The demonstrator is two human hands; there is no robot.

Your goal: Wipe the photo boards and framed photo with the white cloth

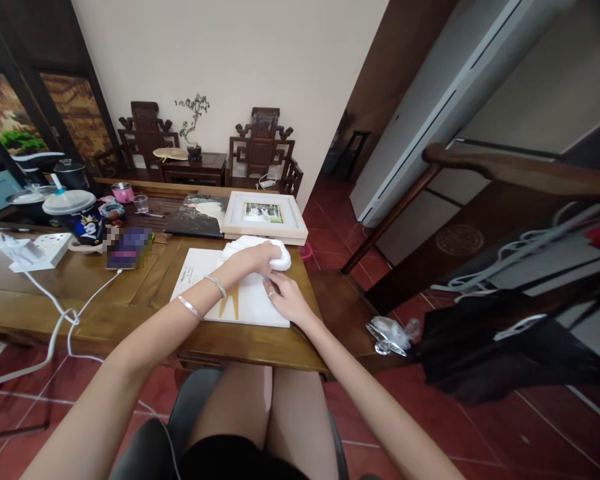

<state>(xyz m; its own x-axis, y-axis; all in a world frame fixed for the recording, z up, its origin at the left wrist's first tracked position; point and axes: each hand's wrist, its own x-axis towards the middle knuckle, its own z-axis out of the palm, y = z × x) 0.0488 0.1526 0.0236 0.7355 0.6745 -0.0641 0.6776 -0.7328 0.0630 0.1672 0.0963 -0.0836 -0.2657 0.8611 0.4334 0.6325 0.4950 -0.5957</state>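
A flat white board or book (265,310), with small dark print at its left and a gold design near its front edge, lies on the wooden table. A soft-looking white bundle (240,245), perhaps a folded cloth, rests over the board's far part. My left hand (267,257) is closed on the right end of this bundle; its fingertips are partly hidden. Close beside it, my right hand (289,299) lies on the board's right side, fingers extended towards my left hand, a ring on one finger.
Behind the board are a framed photo (265,212) and a dark picture panel (197,217). To the left lie a charging phone (130,248), a lidded cup (83,217) and a power strip (50,250) with white cables. A wooden chair (460,233) stands at the right.
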